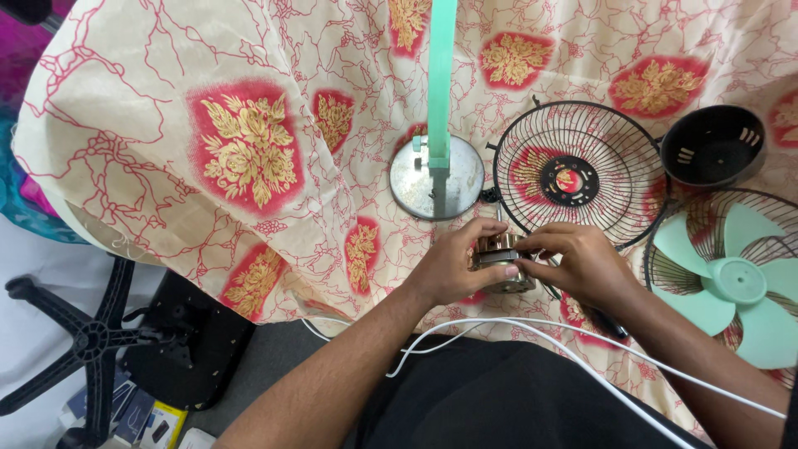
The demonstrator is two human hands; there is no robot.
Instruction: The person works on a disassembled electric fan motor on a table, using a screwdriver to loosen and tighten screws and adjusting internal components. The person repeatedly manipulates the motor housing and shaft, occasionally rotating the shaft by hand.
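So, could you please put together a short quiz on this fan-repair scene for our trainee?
1. True or false: both hands grip the fan motor.
2. Which lies nearest the black cup-shaped cover? A) office chair base B) wire fan guard C) white cable
3. What colour are the fan blades?

Key: 1. True: the left hand and right hand both clasp it. 2. B. 3. Pale green.
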